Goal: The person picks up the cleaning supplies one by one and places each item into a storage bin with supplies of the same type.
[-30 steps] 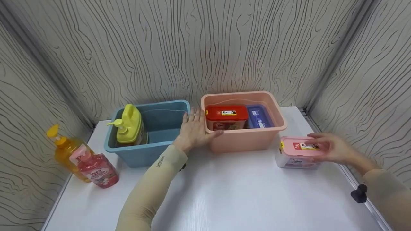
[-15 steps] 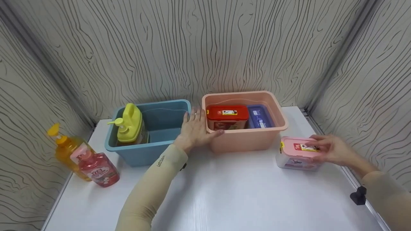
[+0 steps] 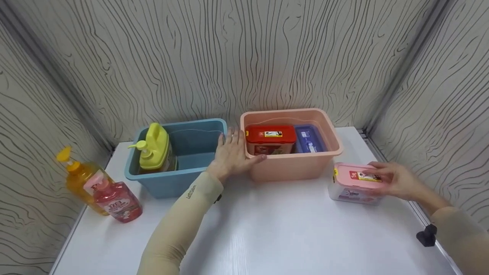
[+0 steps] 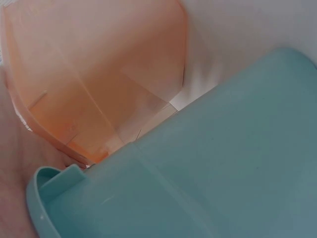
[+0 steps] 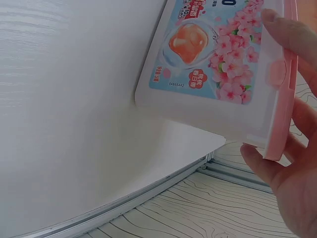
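Note:
My left hand (image 3: pixel 230 154) lies with straight fingers over the gap between the blue bin (image 3: pixel 198 179) and the pink bin (image 3: pixel 290 168), touching the pink rim. In the left wrist view, part of that hand (image 4: pixel 25 163) shows beside both bins. At the table's right side, my right hand (image 3: pixel 401 181) holds a pink-lidded tub of laundry pods (image 3: pixel 353 193) by its right end. The right wrist view shows the thumb on the tub's printed front (image 5: pixel 208 54) and other fingers at the lid's end. A red-lidded tub (image 3: pixel 271 134) and a purple-lidded box (image 3: pixel 309 139) sit inside the pink bin.
A yellow pump jug (image 3: pixel 156 149) stands at the left end of the blue bin. Left of that bin are an orange pump bottle (image 3: pixel 82 179) and a pink-red bottle (image 3: pixel 118 202). Patterned walls (image 3: pixel 237 57) border the white table (image 3: pixel 275 233) at the back and sides.
My right hand has shifted slightly down and right at the tub's end, while the tub stays nearly in place. My left hand and both bins look unmoved.

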Tool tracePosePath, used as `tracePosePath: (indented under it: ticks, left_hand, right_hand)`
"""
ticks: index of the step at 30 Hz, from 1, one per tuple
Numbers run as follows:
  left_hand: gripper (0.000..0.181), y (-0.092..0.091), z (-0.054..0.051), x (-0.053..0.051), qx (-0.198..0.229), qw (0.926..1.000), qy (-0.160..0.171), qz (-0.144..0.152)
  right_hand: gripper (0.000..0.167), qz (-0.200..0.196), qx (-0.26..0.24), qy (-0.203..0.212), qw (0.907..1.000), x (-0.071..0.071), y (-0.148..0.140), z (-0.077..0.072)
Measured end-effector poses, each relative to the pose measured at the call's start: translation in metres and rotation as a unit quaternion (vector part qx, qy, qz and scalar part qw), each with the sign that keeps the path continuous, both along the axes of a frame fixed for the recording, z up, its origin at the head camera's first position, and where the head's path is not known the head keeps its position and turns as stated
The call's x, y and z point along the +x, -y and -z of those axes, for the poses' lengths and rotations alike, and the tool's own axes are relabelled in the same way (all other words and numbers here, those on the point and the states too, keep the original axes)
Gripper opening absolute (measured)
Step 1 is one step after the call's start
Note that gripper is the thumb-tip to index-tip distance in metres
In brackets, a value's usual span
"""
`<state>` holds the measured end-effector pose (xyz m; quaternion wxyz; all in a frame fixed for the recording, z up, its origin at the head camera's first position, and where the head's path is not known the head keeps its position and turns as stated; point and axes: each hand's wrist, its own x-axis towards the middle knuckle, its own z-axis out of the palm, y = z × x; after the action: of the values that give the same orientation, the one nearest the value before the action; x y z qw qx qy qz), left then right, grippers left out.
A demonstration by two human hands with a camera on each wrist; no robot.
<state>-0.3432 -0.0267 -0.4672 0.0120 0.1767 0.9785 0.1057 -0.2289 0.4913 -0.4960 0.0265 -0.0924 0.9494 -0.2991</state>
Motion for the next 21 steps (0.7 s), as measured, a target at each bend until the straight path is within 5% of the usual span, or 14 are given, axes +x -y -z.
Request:
tracePosePath:
  ticks: [21]
  left_hand:
    - [0.129, 0.0003, -0.0011, 0.0002, -0.008, 1.0000, -0.002, 0.002]
  right_hand:
    - [0.057, -0.022, -0.009, -0.046, 0.9987, 0.0000, 0.0037, 0.0005]
